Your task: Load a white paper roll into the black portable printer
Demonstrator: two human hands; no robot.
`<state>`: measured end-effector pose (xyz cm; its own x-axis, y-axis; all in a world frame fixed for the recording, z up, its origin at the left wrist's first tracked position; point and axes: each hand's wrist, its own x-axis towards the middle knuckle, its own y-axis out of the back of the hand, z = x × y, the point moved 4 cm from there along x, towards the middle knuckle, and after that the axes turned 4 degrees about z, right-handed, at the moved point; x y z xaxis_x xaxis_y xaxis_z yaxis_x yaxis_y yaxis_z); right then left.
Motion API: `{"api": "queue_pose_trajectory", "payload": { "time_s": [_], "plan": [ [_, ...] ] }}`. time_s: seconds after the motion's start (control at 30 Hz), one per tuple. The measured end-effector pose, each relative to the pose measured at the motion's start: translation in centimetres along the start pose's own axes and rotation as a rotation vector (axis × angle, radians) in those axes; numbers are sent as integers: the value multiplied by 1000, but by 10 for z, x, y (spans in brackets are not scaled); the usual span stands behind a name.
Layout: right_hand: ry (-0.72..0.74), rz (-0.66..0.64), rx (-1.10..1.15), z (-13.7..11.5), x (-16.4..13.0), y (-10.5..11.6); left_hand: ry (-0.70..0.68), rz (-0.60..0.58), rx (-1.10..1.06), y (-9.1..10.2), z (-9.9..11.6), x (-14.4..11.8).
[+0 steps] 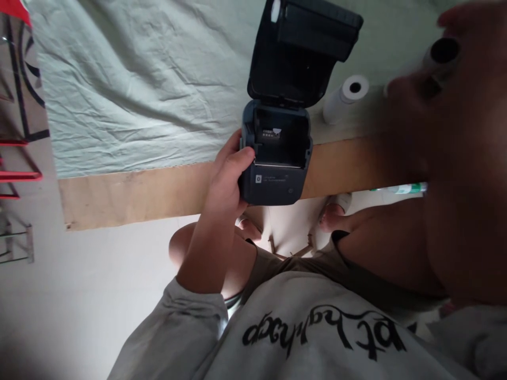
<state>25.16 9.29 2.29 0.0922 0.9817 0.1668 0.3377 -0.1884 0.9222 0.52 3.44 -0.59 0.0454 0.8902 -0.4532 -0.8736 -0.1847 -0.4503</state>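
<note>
My left hand (232, 174) grips a dark portable label printer (273, 184) by its left side, thumb on the top near the rim. The printer's lid (293, 58) stands open, tipped back, and a small white label shows inside the hollow compartment. At the right, close to the camera, my right hand (443, 100) is dark and blurred. Its fingers are around a pale paper roll (425, 66), whose dark core hole faces up. Another white paper roll (336, 105) stands upright on the cloth, just right of the printer.
A light green cloth (138, 84) with wrinkles covers the bed or table, with a bare wooden edge (134, 195) along its front. My legs are below it. A bottle with a green label (412, 188) lies beyond the edge at right. Red and metal frames (19, 176) stand at far left.
</note>
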Motion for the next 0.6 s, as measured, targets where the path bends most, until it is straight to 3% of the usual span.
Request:
{"api": "queue_pose_trajectory", "payload": {
  "time_s": [0.13, 0.23, 0.37, 0.6],
  "plan": [
    [31, -27, -101, 5, 0, -11, 1, -14, 25, 0, 0, 0],
    [162, -34, 51, -4, -6, -11, 0, -17, 42, 0, 1, 1],
    [310, -165, 193, -14, -12, -16, 13, -4, 24, 0, 0, 2],
    [266, -82, 90, -12, -9, -14, -14, -6, 20, 3, -2, 5]
  ]
}}
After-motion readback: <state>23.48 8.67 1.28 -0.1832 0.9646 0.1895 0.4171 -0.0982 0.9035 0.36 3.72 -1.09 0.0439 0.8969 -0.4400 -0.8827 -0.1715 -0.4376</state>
